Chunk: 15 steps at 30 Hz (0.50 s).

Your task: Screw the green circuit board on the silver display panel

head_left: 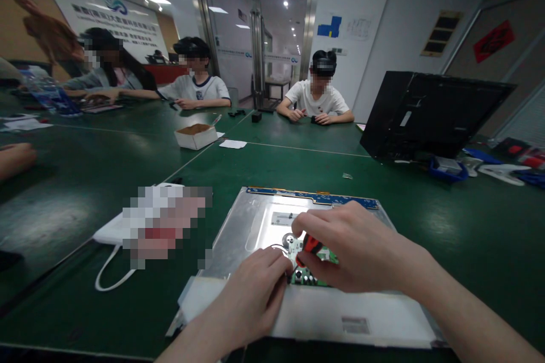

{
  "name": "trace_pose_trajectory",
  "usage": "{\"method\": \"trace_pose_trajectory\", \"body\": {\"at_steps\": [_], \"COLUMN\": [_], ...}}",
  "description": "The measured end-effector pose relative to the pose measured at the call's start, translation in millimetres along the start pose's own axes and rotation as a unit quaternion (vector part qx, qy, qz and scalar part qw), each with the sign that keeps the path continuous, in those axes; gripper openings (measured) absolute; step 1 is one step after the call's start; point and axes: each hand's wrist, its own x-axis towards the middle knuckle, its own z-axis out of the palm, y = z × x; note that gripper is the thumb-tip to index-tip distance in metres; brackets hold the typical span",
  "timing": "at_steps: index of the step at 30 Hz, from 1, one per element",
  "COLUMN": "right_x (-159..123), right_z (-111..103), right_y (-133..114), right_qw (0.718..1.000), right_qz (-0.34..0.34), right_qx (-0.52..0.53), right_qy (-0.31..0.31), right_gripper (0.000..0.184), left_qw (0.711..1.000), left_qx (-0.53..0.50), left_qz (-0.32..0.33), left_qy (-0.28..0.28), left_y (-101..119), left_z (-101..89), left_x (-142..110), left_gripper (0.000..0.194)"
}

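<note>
Green and broad, the table (430,204) runs away toward glass doors (276,28), with people seated along its far side and a black monitor (430,113) off to the right. Close by lies a flat metal-backed panel (232,221), and on it a green circuit board (321,281). Over that board, the right hand (353,244) has its thumb and fingers closed around a red-and-black screwdriver (312,244). I see its long axis slanting, handle up and to the right, working end down and left toward the fingertips of the left hand (258,283). Those fingers are bent and bunched at the board's left edge; whether they pinch anything, I can't tell.
</note>
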Motion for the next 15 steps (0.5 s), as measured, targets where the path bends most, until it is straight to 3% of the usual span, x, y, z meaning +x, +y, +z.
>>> {"method": "trace_pose_trajectory", "body": {"at_steps": [3,10,13,15], "right_x": [-0.7,0.3,0.3,0.0], "right_z": [-0.5,1.0,0.8,0.4], "right_y": [-0.4,3.2,1.8,0.5], "right_qw": [1.0,1.0,1.0,1.0], "right_qz": [-0.006,-0.003,0.0,-0.001], "right_qx": [0.006,-0.01,-0.012,-0.007], "right_qy": [-0.004,-0.01,-0.002,0.002], "right_gripper": [0.018,0.016,0.007,0.014], "left_qw": [1.0,1.0,1.0,1.0], "left_qx": [0.004,-0.009,-0.002,0.001], "left_qz": [0.002,0.014,0.006,-0.001], "left_qy": [0.004,0.016,0.004,-0.003], "left_y": [0.1,0.6,0.2,0.4], "left_z": [0.4,0.2,-0.4,-1.0], "left_x": [-0.3,-0.5,-0.7,-0.8], "left_gripper": [0.019,0.023,0.021,0.02]}}
